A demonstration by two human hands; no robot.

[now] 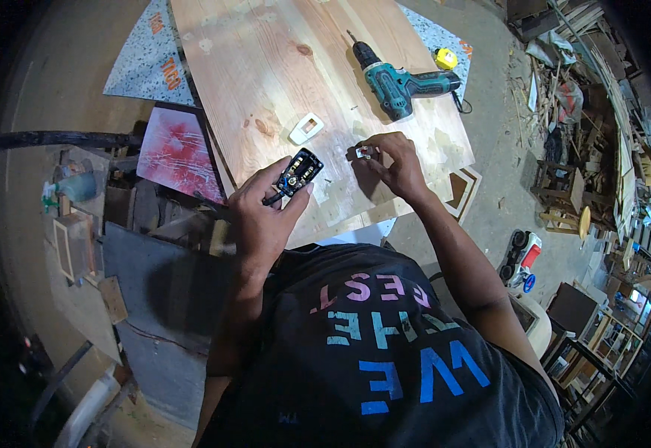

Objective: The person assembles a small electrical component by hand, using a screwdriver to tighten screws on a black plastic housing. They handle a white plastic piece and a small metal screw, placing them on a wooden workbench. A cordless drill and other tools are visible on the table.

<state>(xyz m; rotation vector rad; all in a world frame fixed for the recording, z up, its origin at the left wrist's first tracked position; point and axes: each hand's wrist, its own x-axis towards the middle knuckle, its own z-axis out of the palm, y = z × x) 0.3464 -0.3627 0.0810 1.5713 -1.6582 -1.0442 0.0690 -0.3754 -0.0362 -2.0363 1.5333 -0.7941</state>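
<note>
My left hand (268, 205) grips a black open electrical housing (301, 173) by its sides, over the near left edge of a wooden board. Brass-coloured contacts show inside it, and what looks like a short black cable leaves its lower end. Beyond it on the board lies a white plastic cover (307, 129) with a rectangular opening. To the right, my right hand (395, 166) pinches a small white-and-metal part (363, 152) between thumb and fingertips, close above the board. The exact kind of that part is too small to make out.
A teal and black cordless drill (392, 82) lies on the wooden board (265, 60), its bit pointing far left. Beside its handle sits a yellow tape measure (445, 59). A red-smeared panel (180, 153) is left of the board. A toy car (520, 259) stands on the floor at right.
</note>
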